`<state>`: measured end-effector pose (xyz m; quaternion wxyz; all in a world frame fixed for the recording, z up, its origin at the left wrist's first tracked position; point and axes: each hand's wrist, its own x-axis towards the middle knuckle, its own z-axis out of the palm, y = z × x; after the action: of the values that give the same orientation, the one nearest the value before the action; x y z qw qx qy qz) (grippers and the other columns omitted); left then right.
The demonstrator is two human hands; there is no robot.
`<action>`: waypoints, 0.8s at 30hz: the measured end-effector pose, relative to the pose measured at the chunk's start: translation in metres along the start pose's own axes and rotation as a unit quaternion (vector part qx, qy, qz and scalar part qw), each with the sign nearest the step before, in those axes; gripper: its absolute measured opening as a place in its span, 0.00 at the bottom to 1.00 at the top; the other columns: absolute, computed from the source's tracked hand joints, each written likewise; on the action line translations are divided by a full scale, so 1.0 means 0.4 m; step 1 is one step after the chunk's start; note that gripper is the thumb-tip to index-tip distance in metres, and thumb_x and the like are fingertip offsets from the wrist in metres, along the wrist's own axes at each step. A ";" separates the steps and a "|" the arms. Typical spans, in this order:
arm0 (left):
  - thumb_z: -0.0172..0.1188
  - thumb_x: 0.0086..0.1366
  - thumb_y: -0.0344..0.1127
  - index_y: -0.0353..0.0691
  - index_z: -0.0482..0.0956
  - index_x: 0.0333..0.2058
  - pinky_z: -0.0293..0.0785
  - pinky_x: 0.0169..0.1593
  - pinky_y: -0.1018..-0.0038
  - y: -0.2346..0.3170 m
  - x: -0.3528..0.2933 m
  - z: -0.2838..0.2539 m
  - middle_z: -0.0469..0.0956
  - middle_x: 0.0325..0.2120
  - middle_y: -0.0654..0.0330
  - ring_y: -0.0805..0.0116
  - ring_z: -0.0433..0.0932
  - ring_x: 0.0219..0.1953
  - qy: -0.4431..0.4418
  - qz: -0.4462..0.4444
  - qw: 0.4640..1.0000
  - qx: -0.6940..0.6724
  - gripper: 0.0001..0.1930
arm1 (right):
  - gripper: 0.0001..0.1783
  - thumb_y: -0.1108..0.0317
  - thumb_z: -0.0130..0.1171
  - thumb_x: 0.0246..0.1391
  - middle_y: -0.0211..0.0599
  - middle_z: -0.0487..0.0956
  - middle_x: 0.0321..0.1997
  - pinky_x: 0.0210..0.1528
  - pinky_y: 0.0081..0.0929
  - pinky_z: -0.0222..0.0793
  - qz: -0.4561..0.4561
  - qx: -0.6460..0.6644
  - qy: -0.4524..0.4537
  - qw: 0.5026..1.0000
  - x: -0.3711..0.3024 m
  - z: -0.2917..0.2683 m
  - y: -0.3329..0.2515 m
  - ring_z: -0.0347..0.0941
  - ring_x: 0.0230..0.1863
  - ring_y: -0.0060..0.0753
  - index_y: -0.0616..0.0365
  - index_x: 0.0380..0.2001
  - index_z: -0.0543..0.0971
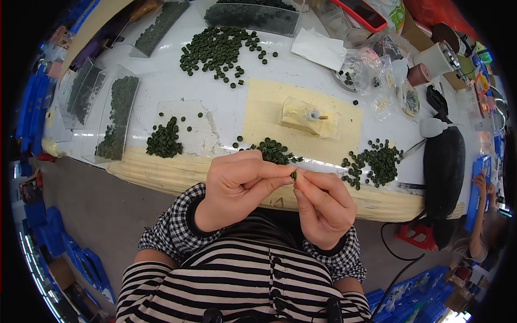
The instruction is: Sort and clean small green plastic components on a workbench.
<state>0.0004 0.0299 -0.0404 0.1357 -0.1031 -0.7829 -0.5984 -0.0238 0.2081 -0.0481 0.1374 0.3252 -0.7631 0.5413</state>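
Observation:
Close to the table's front edge, my left hand (237, 185) and my right hand (323, 204) meet fingertip to fingertip. Pinched between them is a small dark green round part (293, 175), partly covered by the fingers. Just behind my hands lies a pile of green parts (272, 149) of the same look. Other piles sit to the left (164, 141) and to the right (383, 161). A wooden block with a small upright fixture (307, 119) rests on a yellowish sheet (264, 97) beyond my hands.
A large heap of green parts (215, 51) lies at the back. Clear bins (116, 118) holding more parts stand at the left and back. White paper (318, 48), plastic bags (382, 81), a red-cased phone (363, 13) and a squeeze bottle (432, 127) are at the right. Another person (479, 226) is far right.

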 end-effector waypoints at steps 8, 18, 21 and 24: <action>0.67 0.54 0.23 0.37 0.84 0.36 0.54 0.20 0.80 -0.007 0.008 -0.010 0.62 0.12 0.68 0.80 0.58 0.15 -0.015 -0.015 0.999 0.036 0.09 | 0.15 0.84 0.64 0.43 0.42 0.80 0.36 0.34 0.24 0.73 0.010 -0.003 0.009 1.000 0.004 0.007 0.007 0.77 0.33 0.34 0.65 0.38 0.82; 0.66 0.54 0.24 0.35 0.83 0.36 0.55 0.21 0.78 -0.015 0.011 -0.046 0.60 0.12 0.65 0.78 0.58 0.15 -0.001 -0.059 0.988 0.139 0.09 | 0.08 0.80 0.65 0.42 0.36 0.76 0.32 0.35 0.28 0.67 0.078 -0.238 0.088 0.964 -0.004 -0.098 0.049 0.70 0.34 0.37 0.62 0.29 0.80; 0.64 0.57 0.25 0.33 0.82 0.36 0.53 0.20 0.80 -0.015 0.008 -0.047 0.59 0.12 0.69 0.79 0.56 0.15 0.025 -0.076 0.993 0.090 0.08 | 0.06 0.77 0.65 0.44 0.34 0.74 0.30 0.37 0.32 0.64 0.078 -0.295 0.050 0.951 -0.011 -0.105 0.051 0.67 0.36 0.38 0.60 0.28 0.79; 0.59 0.63 0.28 0.32 0.79 0.39 0.52 0.22 0.83 -0.005 0.003 -0.059 0.59 0.14 0.72 0.81 0.55 0.16 0.051 -0.164 0.977 -0.126 0.07 | 0.06 0.76 0.65 0.45 0.34 0.73 0.30 0.39 0.33 0.63 0.078 -0.323 0.040 0.942 -0.020 -0.098 0.054 0.66 0.37 0.39 0.59 0.28 0.78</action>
<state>0.0010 0.0065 -0.0360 0.0617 0.0416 -0.6997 -0.7105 -0.0373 0.2514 -0.0539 0.2227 0.1815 -0.9138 0.2871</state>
